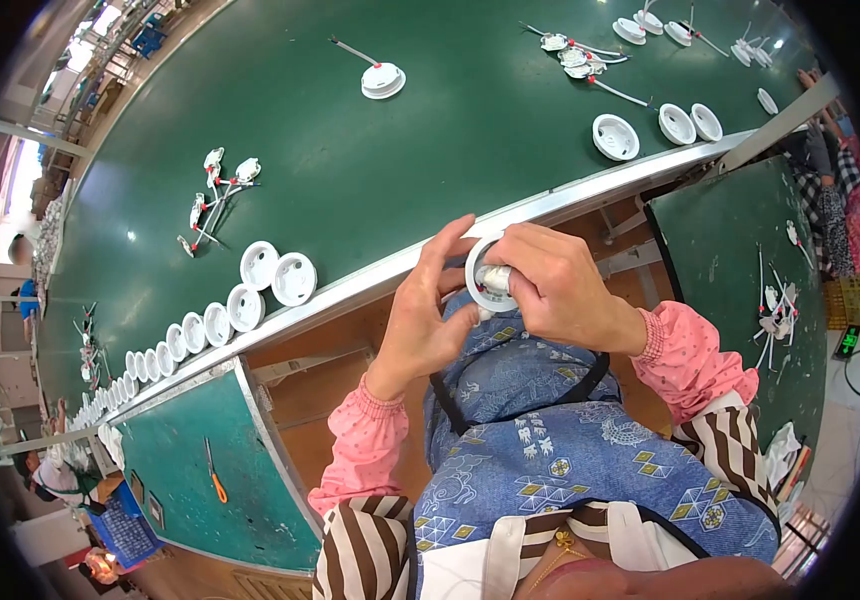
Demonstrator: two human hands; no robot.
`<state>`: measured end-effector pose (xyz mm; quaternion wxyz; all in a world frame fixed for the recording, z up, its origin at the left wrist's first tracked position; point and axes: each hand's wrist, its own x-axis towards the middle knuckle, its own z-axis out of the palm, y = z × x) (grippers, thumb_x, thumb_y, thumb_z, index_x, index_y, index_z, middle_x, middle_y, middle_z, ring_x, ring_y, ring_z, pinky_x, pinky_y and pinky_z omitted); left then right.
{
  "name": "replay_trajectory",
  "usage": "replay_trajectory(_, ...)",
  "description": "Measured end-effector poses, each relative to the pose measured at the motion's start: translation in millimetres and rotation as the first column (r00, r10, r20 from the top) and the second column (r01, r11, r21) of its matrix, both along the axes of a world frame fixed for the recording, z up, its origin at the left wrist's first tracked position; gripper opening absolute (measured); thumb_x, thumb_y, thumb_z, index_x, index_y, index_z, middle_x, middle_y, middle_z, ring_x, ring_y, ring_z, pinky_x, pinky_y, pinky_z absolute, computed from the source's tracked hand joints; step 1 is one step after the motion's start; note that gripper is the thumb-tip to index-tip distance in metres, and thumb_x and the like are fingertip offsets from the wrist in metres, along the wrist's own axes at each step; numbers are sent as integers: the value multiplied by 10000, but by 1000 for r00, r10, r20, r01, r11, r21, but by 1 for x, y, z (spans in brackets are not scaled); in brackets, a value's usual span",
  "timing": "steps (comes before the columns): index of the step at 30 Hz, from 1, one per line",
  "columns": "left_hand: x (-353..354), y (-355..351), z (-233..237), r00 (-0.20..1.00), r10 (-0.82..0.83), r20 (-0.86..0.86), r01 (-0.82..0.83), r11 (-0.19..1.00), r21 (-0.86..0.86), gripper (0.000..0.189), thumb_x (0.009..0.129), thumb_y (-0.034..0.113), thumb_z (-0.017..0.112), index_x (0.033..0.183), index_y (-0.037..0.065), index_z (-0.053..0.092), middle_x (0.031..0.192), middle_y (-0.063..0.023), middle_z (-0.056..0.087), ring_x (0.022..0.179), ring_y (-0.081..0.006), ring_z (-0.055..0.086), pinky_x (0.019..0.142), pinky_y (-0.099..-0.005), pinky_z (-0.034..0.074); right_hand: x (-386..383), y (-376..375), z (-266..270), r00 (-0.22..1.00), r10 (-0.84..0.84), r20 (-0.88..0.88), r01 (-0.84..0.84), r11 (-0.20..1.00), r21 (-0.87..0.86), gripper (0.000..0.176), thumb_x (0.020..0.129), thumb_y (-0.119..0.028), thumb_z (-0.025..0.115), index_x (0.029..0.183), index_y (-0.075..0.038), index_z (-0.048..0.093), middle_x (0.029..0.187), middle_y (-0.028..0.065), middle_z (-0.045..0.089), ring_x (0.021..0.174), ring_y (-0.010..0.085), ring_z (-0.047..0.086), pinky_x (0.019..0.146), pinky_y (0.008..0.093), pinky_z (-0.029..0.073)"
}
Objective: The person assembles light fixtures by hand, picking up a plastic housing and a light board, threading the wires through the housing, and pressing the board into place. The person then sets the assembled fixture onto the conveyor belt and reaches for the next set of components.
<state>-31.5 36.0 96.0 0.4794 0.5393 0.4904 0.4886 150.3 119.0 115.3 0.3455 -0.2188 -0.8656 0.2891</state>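
In front of my apron I hold a white round lamp housing [474, 270], its open side turned toward my right hand. My left hand [422, 310] grips its left side, thumb at the lower rim and fingers behind. My right hand [562, 282] is closed at the housing's right side, with thumb and fingertips on a small white part [496, 279] inside it. Part of the housing is hidden by the right fingers. On the green table to the left, a row of similar white housings [295, 279] lies along the edge.
Wired white lamp parts [215, 195] lie in a cluster on the table. A single housing with a wire [383, 80] sits farther back. More wired parts [580, 62] and housings [616, 137] are at the right. Orange-handled scissors [218, 485] rest on the lower left surface.
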Motion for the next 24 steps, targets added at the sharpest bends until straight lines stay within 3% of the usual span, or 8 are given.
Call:
replay_trajectory(5,-2,0,-5,1000,5,2,-5,997,-81,807,798,-58,707,1522,36,363,1341,-165,602,1142,-220,672,949,-348,548,11,1,4,999,41,10,-40,998,-44,276,720,89,565,962,-12,648,860,172,631,807,400,638,691,458,513)
replay_trajectory(9,-4,4,-24,983,-48,-177,42,998,-40,331,834,7,695,1165,-10,689,945,-103,740,895,-143,705,816,-292,557,14,2,0,999,36,39,-27,979,-203,207,740,95,520,903,20,624,791,168,571,699,355,606,628,388,472)
replay_trajectory(11,0,1,-31,975,-45,-219,65,994,84,181,846,41,685,1014,-7,730,799,-106,719,777,-125,682,730,-284,543,16,0,-5,998,42,38,-34,980,-197,182,755,97,514,890,28,616,748,145,516,648,285,560,600,354,435)
replay_trajectory(13,0,-4,-21,980,-119,-161,107,991,-84,178,854,56,673,1011,-6,728,759,-118,697,705,-117,642,675,-297,523,17,-4,-2,999,8,46,5,963,-269,135,770,90,536,869,36,610,721,106,508,628,236,541,592,348,425)
replay_trajectory(16,3,-15,-27,996,-43,-81,45,999,17,160,847,35,659,988,-7,720,740,-114,681,658,-123,609,634,-319,509,29,1,-1,982,84,171,-14,927,-375,201,796,-1,626,994,13,653,880,93,574,794,223,596,665,337,456)
replay_trajectory(19,4,-26,-18,992,38,-122,-28,996,83,161,842,33,638,978,-8,716,733,-128,667,656,-154,621,629,-334,506,14,-16,25,997,-35,73,43,994,-102,460,765,-121,734,1209,-34,650,1129,132,571,1038,273,592,830,363,487)
replay_trajectory(20,6,-29,-15,987,51,-152,-39,996,81,165,842,35,634,979,-6,718,734,-129,668,654,-164,624,628,-338,507,18,-12,21,988,132,75,-117,977,-180,698,712,-194,794,1366,-65,585,1295,176,504,1207,331,527,977,401,457)
replay_trajectory(24,10,-33,-17,980,-10,-198,28,996,86,182,863,60,614,1000,31,731,791,-127,696,687,-205,671,647,-351,532,7,-9,4,949,311,51,-299,940,-167,611,623,7,755,1218,-41,624,1123,165,597,1045,356,617,900,415,524)
